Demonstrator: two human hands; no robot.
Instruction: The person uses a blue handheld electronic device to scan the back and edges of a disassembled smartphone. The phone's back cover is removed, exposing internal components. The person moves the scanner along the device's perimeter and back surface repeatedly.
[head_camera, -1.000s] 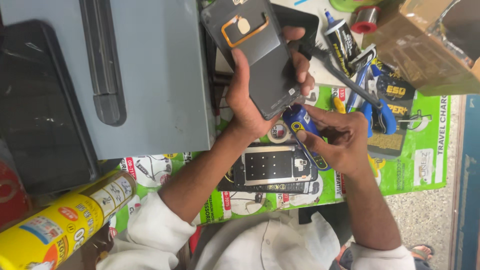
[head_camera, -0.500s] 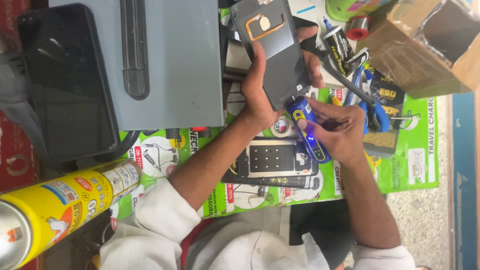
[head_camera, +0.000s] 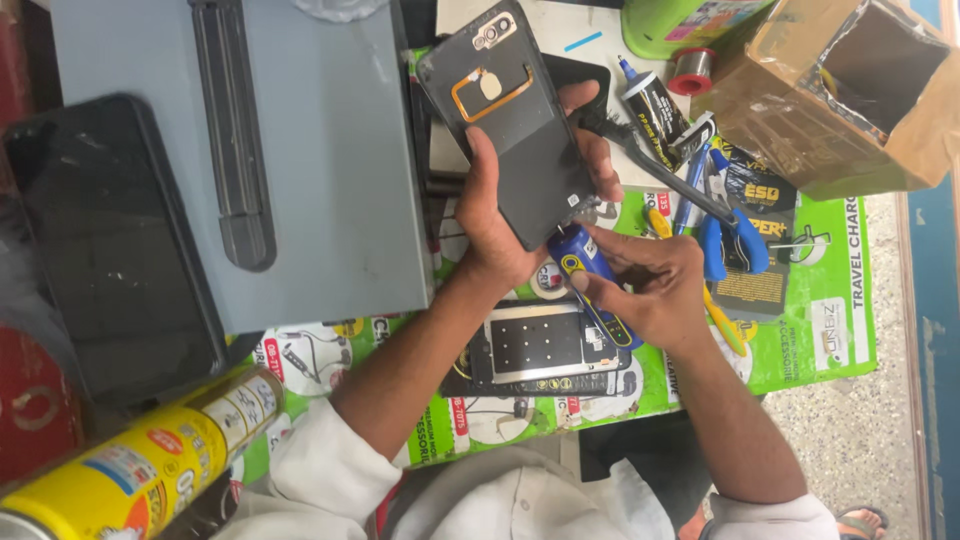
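Head view: since a half second ago I see the left hand (head_camera: 500, 225) has tilted the dark phone back cover (head_camera: 515, 120) upright, clamped, above the open phone (head_camera: 540, 350). The right hand (head_camera: 655, 290), closed on a blue tool (head_camera: 590, 270), now touches its lower edge; the tip is hidden

Speckled floor (head_camera: 880, 440), green-covered workbench (head_camera: 800, 350)

Your back cover (head_camera: 520, 130) is dark grey with an orange ring. Below it, your tool (head_camera: 590, 275) is blue with a yellow band. The mat (head_camera: 810, 330) beneath is bright green with printed pictures; far left of the cover, the can (head_camera: 130, 470) is yellow.
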